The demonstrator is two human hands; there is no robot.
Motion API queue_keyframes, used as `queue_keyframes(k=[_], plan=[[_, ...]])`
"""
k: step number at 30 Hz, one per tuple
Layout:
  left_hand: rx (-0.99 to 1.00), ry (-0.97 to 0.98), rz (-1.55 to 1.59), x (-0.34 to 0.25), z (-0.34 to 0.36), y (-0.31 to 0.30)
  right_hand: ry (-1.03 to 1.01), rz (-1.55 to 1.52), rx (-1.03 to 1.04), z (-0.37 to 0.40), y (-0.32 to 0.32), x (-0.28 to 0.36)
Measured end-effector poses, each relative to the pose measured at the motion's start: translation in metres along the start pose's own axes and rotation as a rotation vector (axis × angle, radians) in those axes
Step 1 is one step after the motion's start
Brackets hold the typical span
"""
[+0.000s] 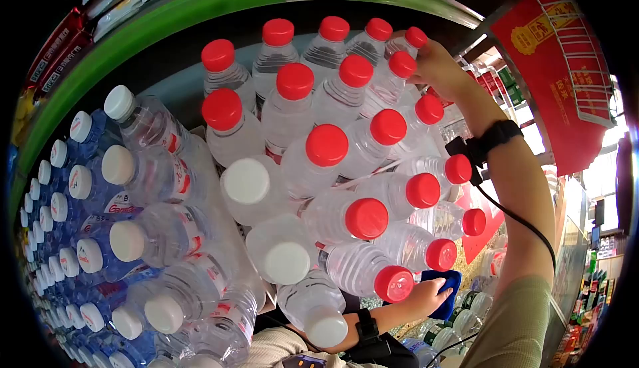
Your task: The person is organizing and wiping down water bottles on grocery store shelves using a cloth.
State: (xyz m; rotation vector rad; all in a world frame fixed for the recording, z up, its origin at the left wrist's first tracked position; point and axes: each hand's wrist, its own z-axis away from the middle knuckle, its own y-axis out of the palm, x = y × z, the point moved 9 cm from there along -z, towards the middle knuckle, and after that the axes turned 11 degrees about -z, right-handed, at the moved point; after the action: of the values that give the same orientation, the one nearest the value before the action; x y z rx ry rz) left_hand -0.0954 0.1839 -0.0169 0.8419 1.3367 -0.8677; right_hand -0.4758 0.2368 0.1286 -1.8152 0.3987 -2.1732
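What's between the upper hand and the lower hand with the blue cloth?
Head view: a file of red-capped bottles along the stack's right edge lies between the right hand and the left hand, which holds the blue cloth.

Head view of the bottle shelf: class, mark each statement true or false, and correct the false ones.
1. The right hand reaches a red-capped bottle in the back row. True.
2. The left hand holds a yellow sponge. False: it holds a blue cloth.
3. Every bottle cap is red. False: white-capped bottles lie left of the red ones.
4. The right wrist wears a dark band with a cable running from it. True.
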Motion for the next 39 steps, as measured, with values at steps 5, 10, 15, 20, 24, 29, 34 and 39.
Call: queue_keyframes(k=[5,10,15,20,24,29,34,39], plan=[[-0.068,0.016,-0.026,-0.001,-0.002,0.0,-0.118,-0.022,-0.001,-0.013,-0.006,-0.007],[-0.006,-0.022,-0.045,0.004,-0.003,0.005,-0.178,-0.114,-0.129,0.008,-0.037,-0.003],[0.014,-0.073,-0.062,0.004,0.008,0.005,-0.226,-0.219,-0.275,0.132,-0.081,0.007],[-0.058,-0.087,0.273,0.022,0.016,0.013,0.012,-0.21,-0.704,0.328,-0.116,-0.108],[0.241,-0.48,1.199,0.029,0.025,0.044,0.329,-0.179,-1.003,0.503,-0.072,-0.21],[0.229,0.138,1.108,-0.038,0.013,0.006,0.551,-0.329,-1.047,0.639,0.036,-0.289],[0.097,0.287,0.646,-0.032,0.015,0.006,0.708,-0.55,-1.045,0.679,0.106,-0.391],[0.028,0.253,0.457,-0.016,0.008,0.003,0.872,-0.145,-0.875,0.619,0.14,-0.492]])
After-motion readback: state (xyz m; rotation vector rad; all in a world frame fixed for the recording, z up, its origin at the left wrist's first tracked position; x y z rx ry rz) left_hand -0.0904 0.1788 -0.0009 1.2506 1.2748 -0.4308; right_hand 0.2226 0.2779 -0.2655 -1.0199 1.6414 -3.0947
